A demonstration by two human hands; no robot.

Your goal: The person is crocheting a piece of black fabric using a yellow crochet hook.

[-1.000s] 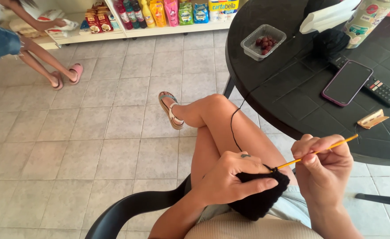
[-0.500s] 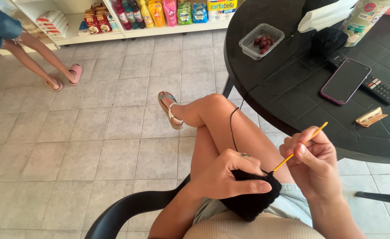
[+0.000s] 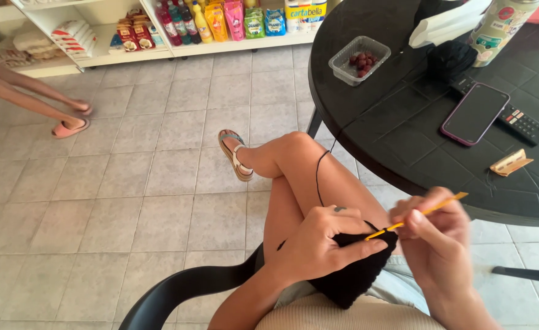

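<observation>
I sit in a black plastic chair (image 3: 178,293) with my legs crossed. My left hand (image 3: 321,241) grips a black crocheted piece (image 3: 355,275) that rests on my lap. My right hand (image 3: 434,238) holds a thin yellow crochet hook (image 3: 419,215) whose tip pokes into the top edge of the piece. A black yarn strand (image 3: 319,177) runs from the piece over my knee up to the round black table (image 3: 404,140), where a black yarn ball (image 3: 450,59) lies.
On the table are a clear tub of dark fruit (image 3: 359,59), a phone (image 3: 475,113), a remote (image 3: 517,121), a small tan packet (image 3: 509,162) and a printed can (image 3: 498,27). Another person's legs (image 3: 34,101) stand at left by stocked shelves (image 3: 178,30).
My right hand has shifted slightly left and down with the hook, staying at the piece. The other person's legs have moved further left. The view has drifted a little.
</observation>
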